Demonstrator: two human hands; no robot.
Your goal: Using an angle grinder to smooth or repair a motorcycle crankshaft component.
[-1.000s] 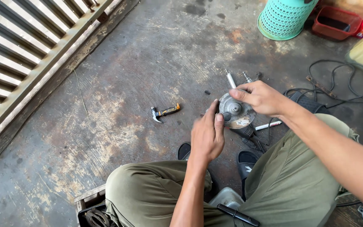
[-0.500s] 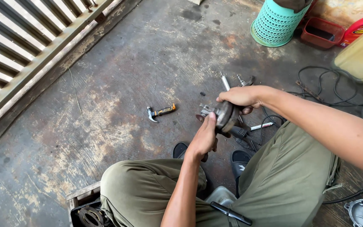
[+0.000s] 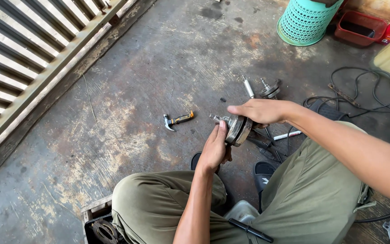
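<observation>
Two bare hands are closed on one round metal part [image 3: 236, 129], a disc-shaped piece with a short shaft sticking out to the left, which is held on edge above the stained concrete floor [image 3: 127, 135], just in front of the knees. The left hand [image 3: 215, 149] is brought up from below, its thumb laid against the near face of the disc and its fingers curled beneath the rim. The right hand [image 3: 262, 111] is laid over the top, the fingers stretched forward across the upper edge and the palm wrapped around the far side. How tightly either hand is clenched cannot be told, but the part is plainly gripped by both.

A small claw hammer [image 3: 177, 120] with a yellow and black handle is seen lying on the floor to the left of the part, well apart from it. Beyond the right hand, a metal rod [image 3: 248, 87] and a second flanged metal piece [image 3: 269, 90] are set close together. A white marker pen [image 3: 287, 135] lies just to the right of the held part. Black cables [image 3: 366, 90] are looped over the floor at the right. A green plastic basket [image 3: 305, 20] and a red tray [image 3: 359, 29] stand at the top edge. A corrugated metal shutter [image 3: 19, 58] runs along the left.
</observation>
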